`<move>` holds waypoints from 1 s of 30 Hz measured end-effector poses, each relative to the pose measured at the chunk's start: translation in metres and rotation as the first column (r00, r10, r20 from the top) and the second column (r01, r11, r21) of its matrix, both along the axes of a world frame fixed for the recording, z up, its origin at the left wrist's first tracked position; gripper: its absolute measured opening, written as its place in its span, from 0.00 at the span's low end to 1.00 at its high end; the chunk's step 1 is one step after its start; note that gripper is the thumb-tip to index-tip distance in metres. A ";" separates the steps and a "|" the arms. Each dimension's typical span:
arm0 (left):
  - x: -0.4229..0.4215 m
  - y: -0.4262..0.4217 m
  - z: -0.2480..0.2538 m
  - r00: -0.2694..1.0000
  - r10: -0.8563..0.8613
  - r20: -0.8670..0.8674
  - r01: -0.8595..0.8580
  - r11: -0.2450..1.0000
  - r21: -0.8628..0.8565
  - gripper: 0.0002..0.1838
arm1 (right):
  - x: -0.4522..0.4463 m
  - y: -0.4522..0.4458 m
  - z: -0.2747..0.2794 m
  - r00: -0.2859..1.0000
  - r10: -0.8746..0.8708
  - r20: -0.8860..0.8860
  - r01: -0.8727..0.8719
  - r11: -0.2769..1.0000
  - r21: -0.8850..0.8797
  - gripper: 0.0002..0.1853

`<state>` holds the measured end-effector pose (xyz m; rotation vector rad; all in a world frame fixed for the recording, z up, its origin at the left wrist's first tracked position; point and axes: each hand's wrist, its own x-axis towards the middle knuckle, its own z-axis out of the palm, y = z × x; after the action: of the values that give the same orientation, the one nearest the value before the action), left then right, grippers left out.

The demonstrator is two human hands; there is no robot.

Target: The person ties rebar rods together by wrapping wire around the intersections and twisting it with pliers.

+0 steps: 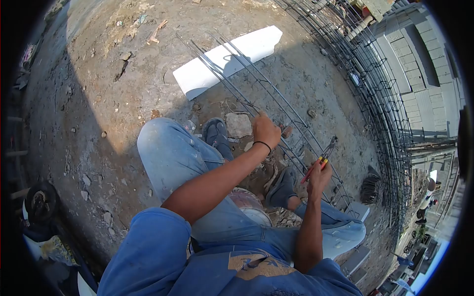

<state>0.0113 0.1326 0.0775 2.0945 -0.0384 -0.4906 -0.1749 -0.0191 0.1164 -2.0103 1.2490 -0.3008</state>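
A narrow rebar frame (275,92) of thin steel bars and cross ties slants across in front of my knees. My left hand (266,131), with a black band at the wrist, is closed on one of its long bars. In my right hand (319,178) is a pair of pliers (323,160) with red and yellow handles. Their dark jaws point up and away, over the frame's right-hand bar. Whether the jaws touch the steel I cannot tell.
Under the frame's far end lies a white foam block (227,59). A stone (239,125) sits by my left shoe. Beneath me is an upturned bucket (249,204). Stacked rebar cages (380,93) curve along the right. A motorcycle wheel (41,203) shows at lower left.
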 end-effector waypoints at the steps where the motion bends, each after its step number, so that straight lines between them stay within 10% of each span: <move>1: -0.001 0.001 0.009 0.999 0.033 -0.025 -0.034 0.998 -0.044 0.27 | 0.003 0.009 0.002 0.961 -0.105 0.256 -0.005 0.918 0.397 0.10; 2: -0.002 0.002 0.016 0.997 0.064 -0.050 -0.068 0.994 -0.087 0.25 | 0.008 0.020 0.004 0.851 -0.300 0.432 -0.118 0.692 0.712 0.09; 4: -0.004 -0.002 0.012 0.994 0.100 -0.047 -0.104 0.989 -0.101 0.24 | 0.027 0.056 0.011 0.909 -0.339 0.243 -0.067 0.457 0.887 0.06; 8: -0.006 -0.002 0.015 0.992 0.123 -0.036 -0.126 0.988 -0.087 0.22 | 0.047 0.103 -0.091 0.944 0.009 0.331 -0.324 0.232 0.917 0.10; 14: -0.004 0.010 0.062 0.972 0.124 -0.200 -0.171 0.956 -0.237 0.35 | 0.114 0.147 -0.077 0.937 -0.066 0.342 -0.348 -0.227 0.910 0.24; 30: -0.005 -0.002 0.028 0.990 0.089 -0.106 -0.102 0.987 -0.127 0.40 | 0.128 0.152 -0.080 0.808 -0.211 0.550 -0.589 -0.319 0.742 0.34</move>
<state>0.0067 0.1307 0.1059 1.9300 0.0856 -0.5206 -0.0470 0.1332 0.0362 -0.3602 0.2330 0.3893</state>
